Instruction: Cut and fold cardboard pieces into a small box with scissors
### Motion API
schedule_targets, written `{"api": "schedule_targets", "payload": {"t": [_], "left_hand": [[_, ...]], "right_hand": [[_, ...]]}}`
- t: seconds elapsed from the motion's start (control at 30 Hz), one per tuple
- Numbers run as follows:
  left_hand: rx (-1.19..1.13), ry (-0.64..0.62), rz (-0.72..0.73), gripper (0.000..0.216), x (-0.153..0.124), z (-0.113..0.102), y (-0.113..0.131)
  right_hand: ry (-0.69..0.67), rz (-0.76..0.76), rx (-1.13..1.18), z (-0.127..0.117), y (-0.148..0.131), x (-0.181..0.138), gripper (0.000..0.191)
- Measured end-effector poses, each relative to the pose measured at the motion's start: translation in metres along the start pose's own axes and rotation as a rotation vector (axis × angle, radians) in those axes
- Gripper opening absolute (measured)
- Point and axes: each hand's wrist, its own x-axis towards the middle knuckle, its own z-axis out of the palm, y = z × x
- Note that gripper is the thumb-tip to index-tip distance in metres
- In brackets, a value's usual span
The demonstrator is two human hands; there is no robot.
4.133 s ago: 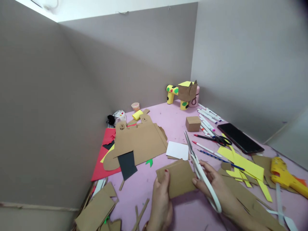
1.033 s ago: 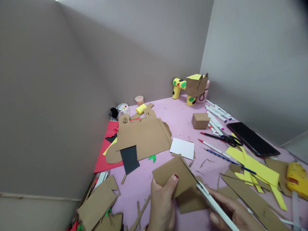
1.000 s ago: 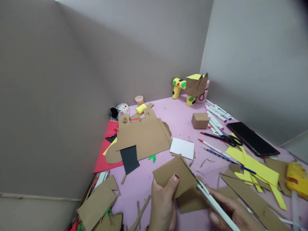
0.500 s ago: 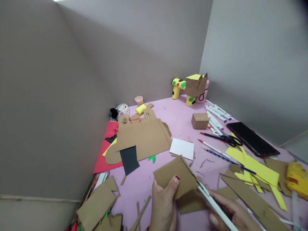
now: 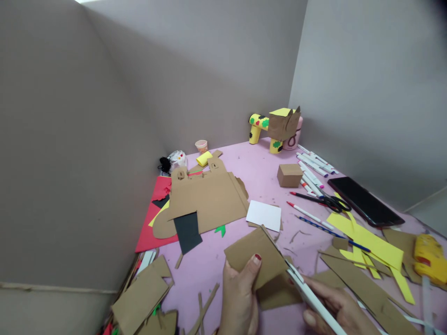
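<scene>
My left hand (image 5: 240, 288) grips a small rectangular piece of brown cardboard (image 5: 256, 258), thumb flat on its top face. A long, narrow white cutter knife (image 5: 316, 298) is in my right hand (image 5: 331, 302), its front end at the cardboard's right edge. A thin strip (image 5: 271, 241) runs along that edge, partly apart from the piece. Just how the blade meets the cardboard is hard to make out. Below the held piece lies another cardboard piece (image 5: 279, 293). Beyond it sits a white card (image 5: 264, 215).
A large cardboard cutout (image 5: 209, 197) covers the left middle. Scissors (image 5: 335, 202), markers (image 5: 312, 164), a phone (image 5: 365, 200), yellow strips (image 5: 377, 244) and a yellow glue gun (image 5: 431, 260) lie right. A cardboard block (image 5: 289, 175) and spotted yellow model (image 5: 260, 122) stand farther back.
The held cardboard has shifted very slightly to the right. Both hands keep nearly the same grip and position.
</scene>
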Motion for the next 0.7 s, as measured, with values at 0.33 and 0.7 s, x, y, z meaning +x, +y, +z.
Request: {"api": "schedule_targets", "payload": {"t": [0.33, 0.7], "left_hand": [[-0.015, 0.049, 0.057, 0.061, 0.008, -0.003, 0.003], [-0.278, 0.174, -0.121, 0.012, 0.009, 0.001, 0.009]], "right_hand": [[0.017, 0.168, 0.070, -0.002, 0.007, 0.004, 0.061], [0.043, 0.215, 0.115, -0.002, 0.009, 0.002, 0.071]]}}
